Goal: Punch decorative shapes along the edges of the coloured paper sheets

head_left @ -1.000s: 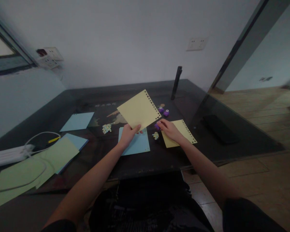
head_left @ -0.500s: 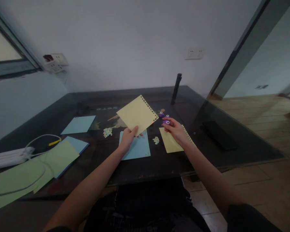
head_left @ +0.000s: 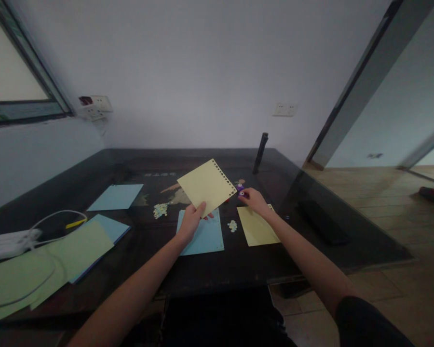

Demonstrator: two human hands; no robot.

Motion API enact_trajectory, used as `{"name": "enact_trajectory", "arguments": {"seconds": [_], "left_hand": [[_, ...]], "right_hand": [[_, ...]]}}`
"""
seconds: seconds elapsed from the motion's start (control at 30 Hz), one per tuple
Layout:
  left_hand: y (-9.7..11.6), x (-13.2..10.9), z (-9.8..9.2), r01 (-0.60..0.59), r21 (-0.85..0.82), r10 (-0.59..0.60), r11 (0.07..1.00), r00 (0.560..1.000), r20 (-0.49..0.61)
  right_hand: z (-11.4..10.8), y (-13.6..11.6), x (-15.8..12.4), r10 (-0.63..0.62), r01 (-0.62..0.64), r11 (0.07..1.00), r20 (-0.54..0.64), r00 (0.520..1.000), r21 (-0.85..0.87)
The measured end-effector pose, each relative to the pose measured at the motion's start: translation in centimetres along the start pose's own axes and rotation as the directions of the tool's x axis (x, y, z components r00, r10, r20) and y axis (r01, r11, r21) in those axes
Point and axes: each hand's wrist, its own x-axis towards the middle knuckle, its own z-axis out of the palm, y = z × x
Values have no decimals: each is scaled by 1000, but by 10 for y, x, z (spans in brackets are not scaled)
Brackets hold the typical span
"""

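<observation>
My left hand (head_left: 191, 220) pinches the lower corner of a yellow sheet (head_left: 207, 186) with a row of punched holes along its right edge, held tilted above the table. My right hand (head_left: 253, 201) is closed on a small purple punch (head_left: 242, 193) just right of that punched edge. A second purple punch (head_left: 239, 186) sits just behind it. Under my right wrist lies another yellow sheet (head_left: 257, 228). A blue sheet (head_left: 201, 232) lies flat beneath my left hand, with small heaps of paper cut-outs (head_left: 232, 225) beside it.
The dark glass table (head_left: 238, 262) carries a blue sheet (head_left: 115, 197) at the left, green and blue sheets (head_left: 75, 246) near the left front, a white power strip with cable (head_left: 10, 241), a black upright stick (head_left: 259, 147) and a flat black object (head_left: 321, 221) at the right.
My right hand picked a purple punch off the table and carried it up to the punched edge of the held sheet. The camera view tipped upward; the left hand kept its hold.
</observation>
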Motion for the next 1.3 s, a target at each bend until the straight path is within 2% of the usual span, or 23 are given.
{"name": "enact_trajectory", "arguments": {"seconds": [0.13,0.33,0.67,0.77,0.83,0.93,1.03,1.17,1.3], "left_hand": [[-3,1,-1,-7,11,6,1000,1000,16],[2,-3,0,0,46,-2,999,1000,31],[3,-4,1,26,56,-29,998,998,56],[4,-5,1,35,72,-41,997,996,85],[4,-6,2,36,87,-45,996,994,103],[2,-6,3,52,115,-70,992,985,160],[-1,-7,4,93,130,-121,987,964,235],[-1,-11,7,136,164,-185,977,921,343],[3,-15,10,148,177,-214,973,870,445]], "right_hand": [[12,-3,6,29,-17,990,82,996,-138],[16,-1,15,4,7,990,77,997,-144],[15,12,24,-62,65,996,34,997,-67],[5,13,18,-68,69,997,-29,997,25],[-5,11,11,-60,72,987,-83,995,146],[-20,4,-5,-16,36,905,-50,999,423],[-29,-7,-25,44,-112,718,116,992,688],[-28,-18,-47,87,-245,598,242,966,764],[-27,-17,-55,109,-296,506,281,954,810]]}}
